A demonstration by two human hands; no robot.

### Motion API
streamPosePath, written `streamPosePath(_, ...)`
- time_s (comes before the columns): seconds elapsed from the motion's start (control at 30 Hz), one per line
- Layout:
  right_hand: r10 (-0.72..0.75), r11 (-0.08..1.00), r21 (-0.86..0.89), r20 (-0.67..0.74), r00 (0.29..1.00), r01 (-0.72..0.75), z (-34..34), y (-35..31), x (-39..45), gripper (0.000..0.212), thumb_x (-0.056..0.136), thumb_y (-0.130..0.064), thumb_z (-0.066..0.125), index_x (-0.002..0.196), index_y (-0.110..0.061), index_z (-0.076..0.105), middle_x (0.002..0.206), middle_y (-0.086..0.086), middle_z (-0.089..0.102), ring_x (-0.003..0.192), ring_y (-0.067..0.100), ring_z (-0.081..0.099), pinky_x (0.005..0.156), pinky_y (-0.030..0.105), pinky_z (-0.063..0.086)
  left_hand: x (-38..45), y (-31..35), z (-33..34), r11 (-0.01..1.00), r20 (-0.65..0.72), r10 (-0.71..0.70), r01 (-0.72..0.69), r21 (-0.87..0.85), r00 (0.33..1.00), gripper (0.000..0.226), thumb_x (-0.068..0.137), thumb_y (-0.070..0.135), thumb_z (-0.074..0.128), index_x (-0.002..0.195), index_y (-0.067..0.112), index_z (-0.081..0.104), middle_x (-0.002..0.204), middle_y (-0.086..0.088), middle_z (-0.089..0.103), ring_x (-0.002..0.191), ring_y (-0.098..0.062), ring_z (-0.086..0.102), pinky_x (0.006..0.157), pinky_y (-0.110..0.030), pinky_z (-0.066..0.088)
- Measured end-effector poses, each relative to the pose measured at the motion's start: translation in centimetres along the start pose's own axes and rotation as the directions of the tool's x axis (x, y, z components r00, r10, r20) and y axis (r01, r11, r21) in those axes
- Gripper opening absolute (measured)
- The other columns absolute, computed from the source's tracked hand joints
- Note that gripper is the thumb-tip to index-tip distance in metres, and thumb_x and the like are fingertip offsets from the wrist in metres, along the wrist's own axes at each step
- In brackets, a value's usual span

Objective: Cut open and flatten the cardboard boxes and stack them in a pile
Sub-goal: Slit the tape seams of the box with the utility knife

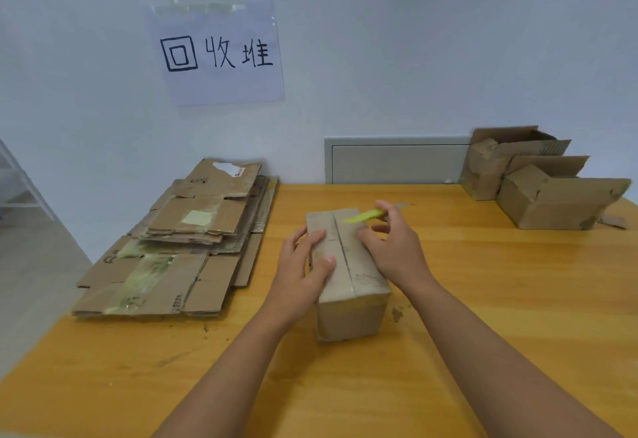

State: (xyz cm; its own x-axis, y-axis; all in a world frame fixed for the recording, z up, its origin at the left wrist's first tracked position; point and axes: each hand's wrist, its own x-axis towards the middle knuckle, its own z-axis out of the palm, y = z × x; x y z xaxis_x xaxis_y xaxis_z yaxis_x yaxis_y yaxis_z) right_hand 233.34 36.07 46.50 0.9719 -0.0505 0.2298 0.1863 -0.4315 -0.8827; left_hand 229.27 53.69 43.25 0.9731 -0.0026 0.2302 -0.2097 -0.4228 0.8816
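Honestly looked like a light one. Small taped cardboard box point(348, 272) sat mid-table on the wooden table point(483, 299), seam on top running away from the camera. Left hand point(303, 265) lay across the left side of the lid, fingers mostly straight, thumb on top, pressing more than gripping. Right hand point(393, 244) pinched a yellow-green cutter point(366, 215), tip hovering at the far end of the seam, touching or just above, couldn't tell.

Probably stiff enough to hold shape, but thin corrugated, so likely to dent if leaned on hard. Tape looked glossy, so maybe a bit slippery under the palm. Best held flat on the lid or by the side walls, well off the seam line.

Pile of flattened boxes point(179, 254) lay to the left at the table edge, some with greenish tape. Two opened boxes point(538, 182) waited at the far right corner.

Handwritten paper sign point(217, 54) on the wall above the pile read "回收堆". Torn white label on the top sheet of the pile, print too small to read.
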Motion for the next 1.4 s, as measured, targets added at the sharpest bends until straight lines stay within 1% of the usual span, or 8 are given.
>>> streamPosePath(0.23, -0.199, 0.95, 0.219, -0.124, 0.972, 0.222, -0.5, 0.0, -0.6, 0.01, 0.096, -0.027, 0.063, 0.091, -0.034, 0.069, 0.063, -0.009, 0.057, 0.059, 0.012, 0.051, 0.058, 0.034, 0.044, 1.1, 0.0, -0.3, 0.977, 0.025, 0.113, -0.116, 0.177, 0.993, 0.049, 0.079, 0.047, 0.048, 0.124, 0.027, 0.048, 0.143, 0.017, 0.039, 0.146, -0.002, 0.012, 0.121, -0.047, 0.018)
streamPosePath(0.33, -0.138, 0.936, 0.297, -0.186, 0.973, 0.19, -0.8, -0.5, 0.2, 0.033, 0.097, -0.024, 0.063, 0.068, -0.009, 0.061, 0.051, -0.013, 0.038, 0.05, 0.006, 0.032, 0.049, 0.025, 0.029, 1.7, -1.1, -0.5, 0.954, -0.009, 0.234, -0.228, 0.195, 0.972, 0.037, 0.08, 0.045, 0.045, 0.112, 0.027, 0.052, 0.134, 0.016, 0.048, 0.146, -0.005, 0.021, 0.119, -0.053, 0.019)
streamPosePath(0.5, -0.038, 0.892, 0.45, -0.024, 0.999, 0.045, -0.5, -1.6, 1.8, 0.009, 0.096, -0.012, 0.062, 0.088, -0.01, 0.066, 0.064, 0.002, 0.062, 0.058, 0.015, 0.057, 0.053, 0.025, 0.045, 2.4, -2.6, 0.5, 0.919, -0.12, 0.373, -0.349, 0.185, 0.92, 0.039, 0.091, 0.041, 0.038, 0.108, 0.014, 0.06, 0.124, 0.005, 0.054, 0.136, -0.011, 0.038, 0.106, -0.046, 0.039)
streamPosePath(0.7, -0.067, 0.961, 0.271, 0.043, 0.997, 0.053, -0.7, -1.8, 2.7, 0.01, 0.089, -0.003, 0.061, 0.08, -0.003, 0.058, 0.066, 0.015, 0.067, 0.055, 0.022, 0.063, 0.05, 0.023, 0.045, 2.2, -2.8, 2.8, 0.911, -0.225, 0.4, -0.36, 0.2, 0.888, 0.037, 0.091, 0.038, 0.04, 0.106, 0.012, 0.061, 0.126, 0.005, 0.051, 0.135, -0.008, 0.036, 0.108, -0.024, 0.029)
streamPosePath(1.0, -0.032, 0.959, 0.283, 0.135, 0.99, -0.008, 0.0, -3.1, 3.1, 0.015, 0.086, -0.015, 0.074, 0.095, -0.006, 0.066, 0.075, 0.007, 0.07, 0.069, 0.013, 0.068, 0.068, 0.028, 0.055, 2.9, -4.0, 2.3, 0.872, -0.194, 0.478, -0.435, 0.225, 0.857, 0.038, 0.09, 0.044, 0.045, 0.108, 0.014, 0.062, 0.129, 0.001, 0.052, 0.134, -0.02, 0.04, 0.103, -0.048, 0.038)
streamPosePath(1.17, -0.062, 0.998, 0.017, 0.092, 0.994, 0.061, 0.7, -2.3, 3.2, 0.023, 0.08, -0.017, 0.068, 0.099, -0.03, 0.063, 0.087, -0.003, 0.069, 0.077, 0.013, 0.067, 0.072, 0.027, 0.052, 2.9, -4.1, 1.9, 0.884, -0.148, 0.441, -0.399, 0.244, 0.885, 0.048, 0.093, 0.064, 0.036, 0.112, 0.025, 0.056, 0.137, 0.004, 0.046, 0.141, -0.018, 0.031, 0.108, -0.047, 0.031)
streamPosePath(1.3, -0.154, 0.983, -0.087, 0.069, 0.986, 0.16, 0.8, -2.1, 2.6, 0.016, 0.083, -0.014, 0.067, 0.093, -0.026, 0.065, 0.081, -0.011, 0.067, 0.075, 0.002, 0.06, 0.063, 0.014, 0.044, 2.9, -4.4, 1.6, 0.892, -0.1, 0.412, -0.378, 0.248, 0.906, 0.057, 0.089, 0.076, 0.026, 0.118, 0.033, 0.05, 0.143, 0.009, 0.041, 0.147, -0.015, 0.021, 0.112, -0.045, 0.023)
streamPosePath(1.4, -0.195, 0.967, -0.149, 0.092, 0.977, 0.207, 0.9, -2.0, 2.5, 0.016, 0.084, -0.016, 0.067, 0.097, -0.026, 0.066, 0.084, -0.012, 0.068, 0.077, 0.007, 0.059, 0.07, 0.024, 0.047, 3.0, -4.4, 1.7, 0.887, -0.096, 0.416, -0.38, 0.262, 0.904, 0.059, 0.089, 0.077, 0.025, 0.121, 0.033, 0.049, 0.143, 0.008, 0.04, 0.146, -0.014, 0.022, 0.111, -0.043, 0.023)
